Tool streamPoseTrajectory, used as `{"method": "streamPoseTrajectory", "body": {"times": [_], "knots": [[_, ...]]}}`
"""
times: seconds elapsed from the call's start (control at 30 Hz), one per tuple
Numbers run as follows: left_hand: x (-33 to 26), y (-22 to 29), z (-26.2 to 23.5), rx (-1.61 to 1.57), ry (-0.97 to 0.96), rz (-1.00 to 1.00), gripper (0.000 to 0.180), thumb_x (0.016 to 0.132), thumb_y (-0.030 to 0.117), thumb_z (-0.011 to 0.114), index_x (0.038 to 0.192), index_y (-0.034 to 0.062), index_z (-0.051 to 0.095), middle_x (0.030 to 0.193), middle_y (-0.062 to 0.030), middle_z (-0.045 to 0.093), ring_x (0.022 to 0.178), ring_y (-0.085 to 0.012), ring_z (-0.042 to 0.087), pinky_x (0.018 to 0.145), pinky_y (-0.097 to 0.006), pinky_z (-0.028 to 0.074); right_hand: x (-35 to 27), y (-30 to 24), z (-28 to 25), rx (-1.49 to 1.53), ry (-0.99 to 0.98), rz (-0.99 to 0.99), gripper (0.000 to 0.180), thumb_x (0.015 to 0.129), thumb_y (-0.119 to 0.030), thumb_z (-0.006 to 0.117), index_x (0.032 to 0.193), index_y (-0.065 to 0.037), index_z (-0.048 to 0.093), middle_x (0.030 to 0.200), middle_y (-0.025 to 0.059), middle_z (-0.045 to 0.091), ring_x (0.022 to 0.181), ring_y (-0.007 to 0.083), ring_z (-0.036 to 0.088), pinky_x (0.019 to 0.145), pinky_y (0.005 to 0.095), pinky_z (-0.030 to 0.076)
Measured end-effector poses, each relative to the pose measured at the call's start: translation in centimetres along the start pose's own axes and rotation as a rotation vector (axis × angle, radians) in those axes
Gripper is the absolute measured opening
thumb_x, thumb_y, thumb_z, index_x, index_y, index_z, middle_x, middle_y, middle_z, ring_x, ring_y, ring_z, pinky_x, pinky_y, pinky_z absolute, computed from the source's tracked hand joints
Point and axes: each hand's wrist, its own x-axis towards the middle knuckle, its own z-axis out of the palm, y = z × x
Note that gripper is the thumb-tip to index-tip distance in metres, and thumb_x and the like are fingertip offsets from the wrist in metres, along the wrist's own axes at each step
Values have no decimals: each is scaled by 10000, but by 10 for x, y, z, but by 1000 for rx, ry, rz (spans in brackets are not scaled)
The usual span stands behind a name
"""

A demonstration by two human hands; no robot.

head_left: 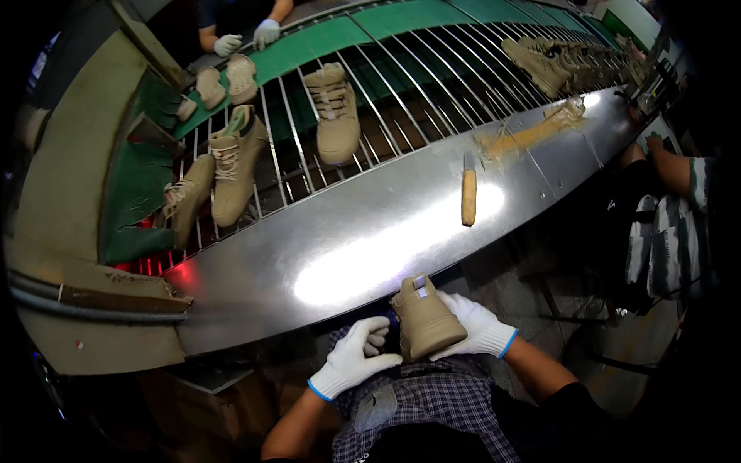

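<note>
A beige sneaker (431, 320), heel toward the front and pull tab up, is held over my lap at the metal table's near edge. My right hand (480, 328), in a white knitted glove with a blue cuff, grips its right side and underside. To the left of the shoe is my left hand (355, 359), gloved the same way. Its fingers are half curled, with a gap between them and the thumb, and nothing shows in it. The left thumb tip comes close to the sole; whether it touches I cannot tell.
A wooden-handled knife (469, 197) lies on the metal table (255, 289), near a brown tape-like patch (525, 139). Beyond is a rod conveyor (417, 92) with several beige shoes (337, 116). A co-worker's gloved hands (266, 35) are across it; another person's arm (670, 174) is at right.
</note>
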Motion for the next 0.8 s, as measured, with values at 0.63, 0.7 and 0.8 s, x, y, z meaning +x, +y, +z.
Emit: {"method": "streamPoseTrajectory", "body": {"times": [0.63, 0.7, 0.8], "knots": [[22, 154, -72, 438, 896, 808, 824, 685, 398, 1006, 1279, 43, 559, 1124, -159, 682, 953, -292, 732, 840, -413, 613, 54, -171, -169, 470, 370, -506, 486, 1129, -331, 480, 1507, -28, 527, 1397, 114, 633, 1141, 206, 676, 891, 334, 618], [29, 158, -75, 439, 916, 775, 806, 688, 384, 1004, 1274, 51, 560, 1123, -154, 683, 963, -293, 733, 837, -414, 615, 54, -210, -190, 227, 340, -341, 501, 1116, -338, 480, 1539, -69, 497, 1460, 142, 577, 1107, 243, 699, 790, 336, 652], [34, 165, -73, 428, 885, 771, 786, 704, 384, 993, 1268, 50, 559, 1095, -173, 698, 943, -311, 748, 816, -416, 622, 71, -216, -212, -672, 337, -533, 382, 1028, -168, 597, 1398, -79, 569, 1421, 180, 589, 949, 314, 748, 775, 379, 656]]}}
